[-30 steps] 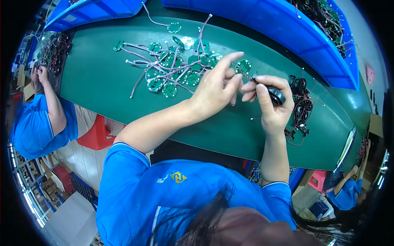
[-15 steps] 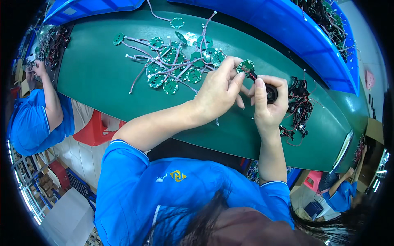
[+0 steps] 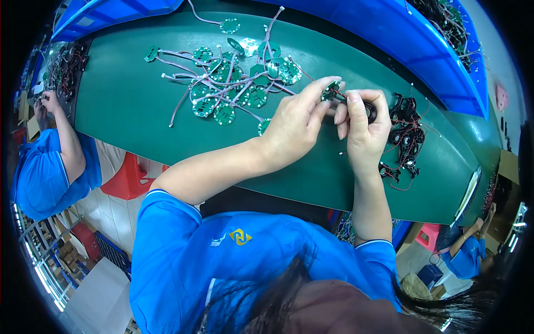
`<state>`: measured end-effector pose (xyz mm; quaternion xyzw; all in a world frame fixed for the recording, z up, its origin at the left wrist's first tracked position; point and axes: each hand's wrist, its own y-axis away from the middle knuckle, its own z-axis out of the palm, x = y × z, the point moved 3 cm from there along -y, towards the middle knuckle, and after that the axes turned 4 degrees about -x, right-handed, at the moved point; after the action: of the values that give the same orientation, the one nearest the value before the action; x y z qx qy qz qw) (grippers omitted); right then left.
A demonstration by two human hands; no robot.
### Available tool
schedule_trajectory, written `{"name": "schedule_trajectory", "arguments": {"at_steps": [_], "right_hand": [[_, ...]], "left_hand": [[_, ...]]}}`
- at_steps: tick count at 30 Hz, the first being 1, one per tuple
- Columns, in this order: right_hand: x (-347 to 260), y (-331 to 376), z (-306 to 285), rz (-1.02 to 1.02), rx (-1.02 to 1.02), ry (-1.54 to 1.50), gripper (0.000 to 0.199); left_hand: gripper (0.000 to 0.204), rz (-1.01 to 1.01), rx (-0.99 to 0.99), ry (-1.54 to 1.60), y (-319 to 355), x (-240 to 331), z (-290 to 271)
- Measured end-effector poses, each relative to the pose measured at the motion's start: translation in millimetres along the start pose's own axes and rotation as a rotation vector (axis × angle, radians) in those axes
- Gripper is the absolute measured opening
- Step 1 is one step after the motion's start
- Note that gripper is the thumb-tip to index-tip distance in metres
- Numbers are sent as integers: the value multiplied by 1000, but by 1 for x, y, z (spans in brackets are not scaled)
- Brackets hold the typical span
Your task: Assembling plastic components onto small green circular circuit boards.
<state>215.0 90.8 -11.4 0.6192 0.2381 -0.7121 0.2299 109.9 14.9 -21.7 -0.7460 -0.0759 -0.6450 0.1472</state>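
Note:
Over the green table, my left hand [image 3: 295,122] is closed on a small green circuit board [image 3: 330,91], now seen nearly edge-on. Beside it, my right hand [image 3: 364,122] grips a round black speaker [image 3: 369,110], partly covered by the fingers. Thin red and black wires [image 3: 342,95] run between the board and the speaker; the fingers hide where they end. Left of my hands lies a loose pile of green circuit boards [image 3: 225,114] with pinkish-grey cables. On the right is a heap of black speakers [image 3: 409,136] with twisted red and black wires.
Blue bins [image 3: 389,33] line the table's far edge; the right one holds black wired parts [image 3: 445,28]. A co-worker in a blue shirt [image 3: 47,172] sits at the left, near a red stool [image 3: 127,178]. Another person [image 3: 466,256] works at the far right.
The board in my left hand has tilted from facing up to nearly edge-on. My right fingers have shifted up toward the wires. The whole view has moved slightly.

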Motion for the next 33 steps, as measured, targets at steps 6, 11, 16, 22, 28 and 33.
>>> {"name": "schedule_trajectory", "arguments": {"at_steps": [6, 11, 16, 22, 28, 33], "right_hand": [[2, -1, 1, 77, 13, -82, 10], [6, 1, 4, -24, -2, 54, 11], [2, 1, 4, -6, 0, 111, 10], [2, -1, 7, 89, 35, -20, 10], [11, 0, 5, -177, 116, 406, 12], [8, 2, 5, -45, 139, 149, 13]], "left_hand": [[41, 77, 56, -38, 2, -3, 3], [42, 27, 56, -63, 4, -3, 2], [41, 21, 46, -95, 6, -3, 2], [41, 104, 101, -153, 8, -7, 5], [40, 44, 89, -138, 6, -3, 8], [38, 55, 105, -118, 7, -3, 7]]}}
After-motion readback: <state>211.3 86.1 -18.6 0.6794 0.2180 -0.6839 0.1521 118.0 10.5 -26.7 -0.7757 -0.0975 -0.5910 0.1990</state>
